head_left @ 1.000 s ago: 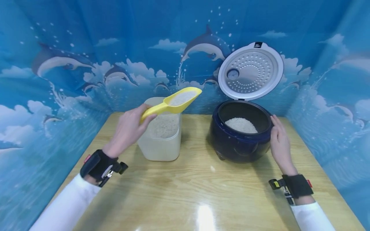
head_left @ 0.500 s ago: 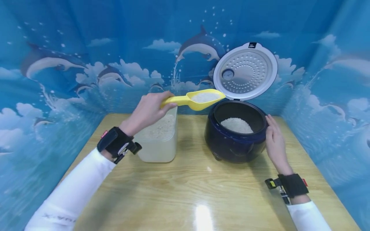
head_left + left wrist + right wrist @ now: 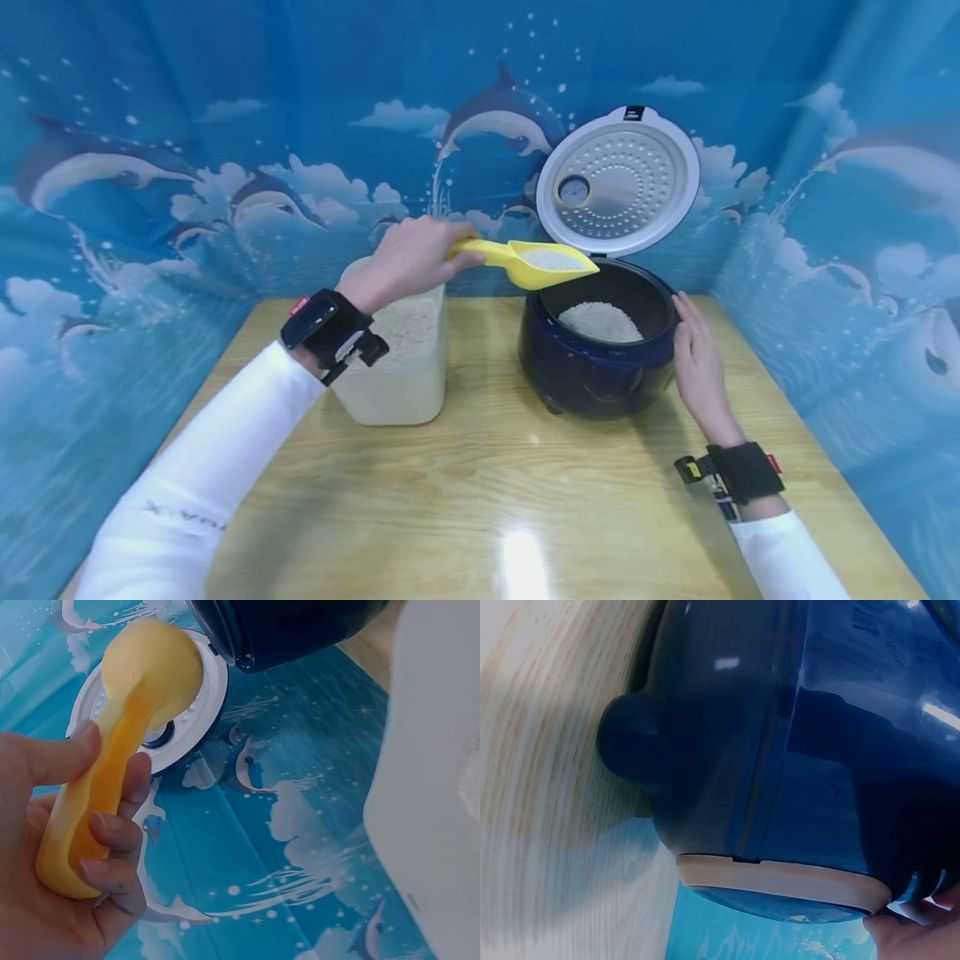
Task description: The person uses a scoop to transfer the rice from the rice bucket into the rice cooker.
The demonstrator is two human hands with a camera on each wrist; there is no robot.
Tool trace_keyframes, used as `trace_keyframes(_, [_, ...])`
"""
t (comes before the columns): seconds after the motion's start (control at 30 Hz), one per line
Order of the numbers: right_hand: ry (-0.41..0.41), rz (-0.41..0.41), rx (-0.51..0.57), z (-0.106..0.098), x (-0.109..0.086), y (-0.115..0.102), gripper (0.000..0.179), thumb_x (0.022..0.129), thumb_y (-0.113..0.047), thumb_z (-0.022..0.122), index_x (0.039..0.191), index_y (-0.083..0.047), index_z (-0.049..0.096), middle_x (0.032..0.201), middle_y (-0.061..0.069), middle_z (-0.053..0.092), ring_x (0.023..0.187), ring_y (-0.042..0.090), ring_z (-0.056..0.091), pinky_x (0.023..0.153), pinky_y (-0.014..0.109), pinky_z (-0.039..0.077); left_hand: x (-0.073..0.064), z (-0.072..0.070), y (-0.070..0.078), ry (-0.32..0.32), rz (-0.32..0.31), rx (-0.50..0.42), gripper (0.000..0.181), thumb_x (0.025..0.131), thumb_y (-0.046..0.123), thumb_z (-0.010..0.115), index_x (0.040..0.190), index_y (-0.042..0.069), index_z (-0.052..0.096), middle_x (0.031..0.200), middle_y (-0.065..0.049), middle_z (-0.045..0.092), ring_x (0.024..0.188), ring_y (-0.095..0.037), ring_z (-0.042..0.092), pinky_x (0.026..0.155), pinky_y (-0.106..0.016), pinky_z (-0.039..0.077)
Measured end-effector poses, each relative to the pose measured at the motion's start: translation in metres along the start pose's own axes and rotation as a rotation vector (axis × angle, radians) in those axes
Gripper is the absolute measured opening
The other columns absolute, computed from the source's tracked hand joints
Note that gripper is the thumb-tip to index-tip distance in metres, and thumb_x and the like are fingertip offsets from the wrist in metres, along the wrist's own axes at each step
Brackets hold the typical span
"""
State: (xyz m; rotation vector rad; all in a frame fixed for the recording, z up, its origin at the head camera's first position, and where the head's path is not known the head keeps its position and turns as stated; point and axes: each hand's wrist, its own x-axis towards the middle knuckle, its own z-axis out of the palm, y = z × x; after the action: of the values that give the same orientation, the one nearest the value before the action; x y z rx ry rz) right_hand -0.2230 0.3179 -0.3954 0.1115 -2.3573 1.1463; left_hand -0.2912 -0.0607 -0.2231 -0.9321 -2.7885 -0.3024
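Note:
My left hand (image 3: 416, 257) grips the handle of a yellow scoop (image 3: 517, 273), fingers curled round it in the left wrist view. White rice (image 3: 553, 260) fills the scoop, whose tip overlaps the near-left rim of a dark blue rice cooker (image 3: 600, 379) in the head view. Inside the cooker's dark pot lies a mound of rice (image 3: 602, 322). The round silver lid (image 3: 618, 185) stands raised behind it. My right hand (image 3: 699, 367) rests with extended fingers against the cooker's right side; in the right wrist view only its fingertips (image 3: 911, 930) show, at the lower right corner.
A white bin (image 3: 397, 392) holding rice stands left of the cooker, beneath my left forearm. Both stand on a light wooden table (image 3: 420, 517). A blue curtain with dolphins (image 3: 322, 100) encloses the back and sides.
My left hand has carried the loaded scoop rightward from above the bin to the cooker's left rim. My right hand stays against the cooker. The whole head view has shifted slightly.

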Motion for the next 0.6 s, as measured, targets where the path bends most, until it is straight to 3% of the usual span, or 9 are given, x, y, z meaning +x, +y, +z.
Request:
trace_keyframes(0.33, [0.002,-0.007,0.008,0.000,0.001,0.001,0.051,0.113,-0.028,0.027,0.156,-0.003,0.035,0.164,0.014,0.028,0.151,0.039,0.022,0.121,0.055,0.015,0.032,-0.014,0.022,-0.121,0.049,0.143,0.034,0.103,0.041,0.058,0.122,0.016,0.069,0.084,-0.005,0.057,0.061,-0.020,0.040,0.053,-0.029,0.028])
trace_keyframes(0.6, [0.006,-0.007,0.005,0.000,0.000,-0.001,0.050,0.113,-0.026,0.028,0.155,-0.002,0.037,0.163,0.016,0.029,0.151,0.038,0.023,0.122,0.053,0.016,0.048,-0.021,0.045,-0.166,0.097,0.245,0.033,0.102,0.039,0.060,0.122,0.016,0.071,0.096,-0.003,0.065,0.071,-0.020,0.049,0.059,-0.028,0.035])
